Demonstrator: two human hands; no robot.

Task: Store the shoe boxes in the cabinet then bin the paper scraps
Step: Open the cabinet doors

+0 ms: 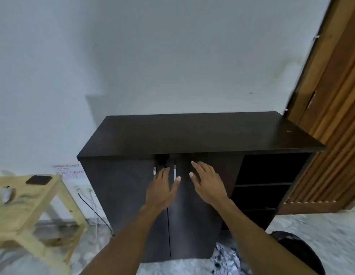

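**Both hands flat on the cabinet doors**

Pale grey wall [152,56] fills the upper view, with a slatted wooden door [331,116] running down the right edge. Against the wall stands a dark cabinet [202,133], its top bare. Two doors make up its front; both look shut, with only a thin dark seam between them. Two slim silver handles [174,172] sit side by side near the top of that seam. To the right of the doors the cabinet has open shelves [264,184], dark inside; what they hold cannot be made out.

The left hand [162,188] lies open against the left door, fingers spread and reaching up between the handles, its thumb crossing onto the right door. It grips nothing. The right hand [205,182] is also open and empty, fingers splayed on the right door, just beside the left hand but not touching it.

No shoe boxes show. On the floor at the cabinet's foot, right of the doors, lies a heap of crumpled paper scraps [226,259], and just beside it is a dark round bin [299,253], partly hidden by the right forearm.

At the left stands a light wooden stool [33,211], well apart from the cabinet, with a small dark object [39,180] on its top.
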